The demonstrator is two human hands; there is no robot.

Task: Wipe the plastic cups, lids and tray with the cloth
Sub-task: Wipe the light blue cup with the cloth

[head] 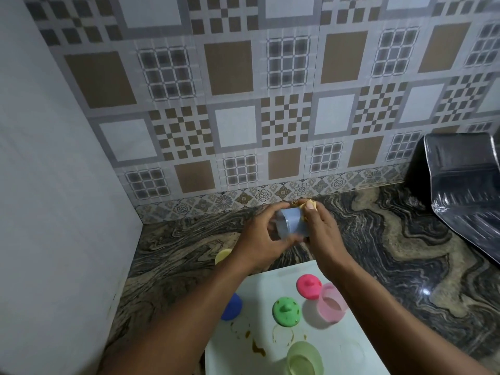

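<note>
Head view, the only one. Cup-wiping is the step in hand. Left hand (258, 240) grips a blue cup (292, 223) with its fingers curled round the wall. Right hand (323, 234) pinches a yellow cloth (304, 204) against the cup's right end. The cup is held in the air above the counter (378, 239), near the tiled wall and beyond the far edge of the tray (349, 336).

The cup lies on its side, its long axis roughly level and running left to right. A round end faces left, towards the left palm. With the cloth at the other end, I judge this to be the base and the mouth to point right, but the blur leaves that unsure.

On the tray are a pink lid (309, 286) just beside a pink cup (331, 304), a green lid (286, 311), a green cup (304, 358) nearest the camera, and brown stains (257, 347). A blue lid (231, 307) sits at the tray's left edge, partly hidden by the forearm. A yellow piece (223, 255) rests on the counter.

The next move probably calls for turning the cup in the left hand so the cloth reaches all round, then setting it down away from the stains.
</note>
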